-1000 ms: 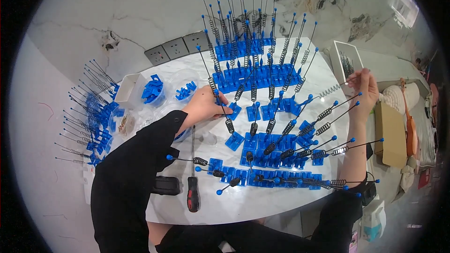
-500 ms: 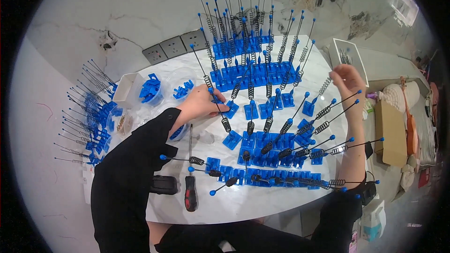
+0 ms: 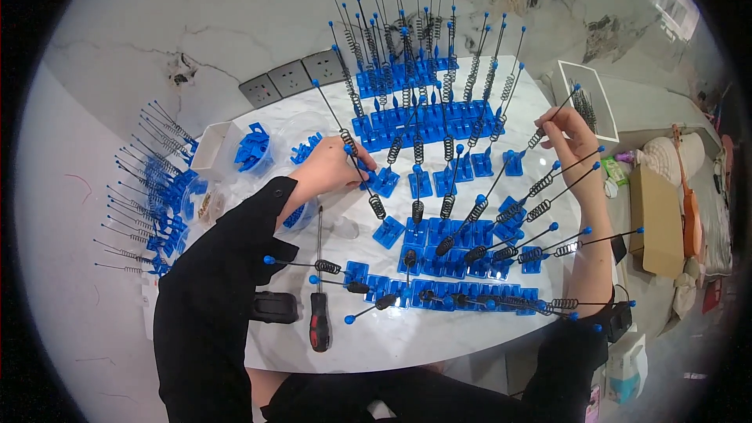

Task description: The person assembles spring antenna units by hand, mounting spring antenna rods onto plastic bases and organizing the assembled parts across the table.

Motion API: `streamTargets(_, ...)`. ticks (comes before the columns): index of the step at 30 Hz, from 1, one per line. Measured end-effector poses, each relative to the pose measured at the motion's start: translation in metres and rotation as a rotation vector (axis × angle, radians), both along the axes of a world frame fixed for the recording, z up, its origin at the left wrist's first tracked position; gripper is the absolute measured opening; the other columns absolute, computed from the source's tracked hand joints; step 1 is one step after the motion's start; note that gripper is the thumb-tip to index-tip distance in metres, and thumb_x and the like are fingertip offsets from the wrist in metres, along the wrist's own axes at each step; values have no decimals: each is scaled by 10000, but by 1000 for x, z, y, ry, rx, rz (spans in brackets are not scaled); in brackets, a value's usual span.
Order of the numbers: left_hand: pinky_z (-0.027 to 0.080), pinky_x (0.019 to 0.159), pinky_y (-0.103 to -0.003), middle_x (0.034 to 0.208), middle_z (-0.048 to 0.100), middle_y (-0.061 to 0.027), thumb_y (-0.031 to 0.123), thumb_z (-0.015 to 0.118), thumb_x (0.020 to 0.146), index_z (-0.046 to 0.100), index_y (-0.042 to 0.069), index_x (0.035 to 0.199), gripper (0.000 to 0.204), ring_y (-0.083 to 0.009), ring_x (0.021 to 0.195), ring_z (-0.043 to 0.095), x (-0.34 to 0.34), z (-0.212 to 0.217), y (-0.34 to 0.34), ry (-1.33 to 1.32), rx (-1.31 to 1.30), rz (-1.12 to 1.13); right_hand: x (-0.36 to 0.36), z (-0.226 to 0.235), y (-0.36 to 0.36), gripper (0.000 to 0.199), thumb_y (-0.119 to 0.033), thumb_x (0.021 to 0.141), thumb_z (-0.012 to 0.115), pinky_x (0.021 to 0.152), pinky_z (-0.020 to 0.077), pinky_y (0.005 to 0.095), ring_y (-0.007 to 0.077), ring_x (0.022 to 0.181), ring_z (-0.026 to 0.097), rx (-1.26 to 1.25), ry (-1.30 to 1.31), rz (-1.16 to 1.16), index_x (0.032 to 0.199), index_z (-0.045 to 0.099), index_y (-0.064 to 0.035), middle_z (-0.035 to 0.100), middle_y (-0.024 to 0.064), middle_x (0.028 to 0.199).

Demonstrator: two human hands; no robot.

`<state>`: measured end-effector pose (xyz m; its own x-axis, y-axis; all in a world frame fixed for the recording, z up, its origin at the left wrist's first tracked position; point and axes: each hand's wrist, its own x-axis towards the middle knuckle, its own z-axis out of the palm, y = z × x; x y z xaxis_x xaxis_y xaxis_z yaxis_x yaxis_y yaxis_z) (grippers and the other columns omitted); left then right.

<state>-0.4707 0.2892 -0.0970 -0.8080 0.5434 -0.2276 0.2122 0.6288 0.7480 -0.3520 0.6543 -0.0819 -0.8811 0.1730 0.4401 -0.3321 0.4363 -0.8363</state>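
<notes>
One white desk (image 3: 392, 341) below my right hand (image 3: 576, 131) and left hand (image 3: 325, 168). Screwdriver (image 3: 319, 321) lies nearer me than the left. Right pinches a black spring rod (image 3: 536, 139) at the fingertips. Left curls beside a small blue base (image 3: 385, 183); can't tell if gripping.

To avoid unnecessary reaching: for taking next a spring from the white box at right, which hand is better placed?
Probably the right hand: it is nearest the white box, though busy at another spring. The left hand is across the table.
</notes>
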Motion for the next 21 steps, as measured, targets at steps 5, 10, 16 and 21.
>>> streamTargets(5,507,637,-262,825,703,-61,-5,753,669,733,42,847,185,-144,738,667,-1,-1,1,69,-6,-14,-6,-6,5,144,-161,945,583,695,511,247,87,900,596,-62,-13,16,1033,593,-49,648,16,966)
streamTargets(10,502,640,-263,826,699,-65,157,840,611,746,57,845,272,-129,700,651,0,-1,0,179,-67,-81,-13,-16,12,250,-214,904,646,628,451,210,69,817,551,-28,-148,92,1096,599,-61,633,-2,965)
streamTargets(16,498,667,-271,820,694,-53,174,876,566,727,55,801,303,-139,743,649,8,-1,10,180,-81,-32,-3,-17,8,528,-142,707,783,623,433,239,94,821,493,258,-329,147,1206,611,-123,603,-16,1010)
streamTargets(21,486,594,-256,781,681,-48,187,870,590,727,52,804,291,-122,648,644,7,-10,7,248,-37,-34,-20,-46,8,387,-125,698,791,681,459,279,149,752,516,257,-457,204,1070,686,-108,590,25,915)
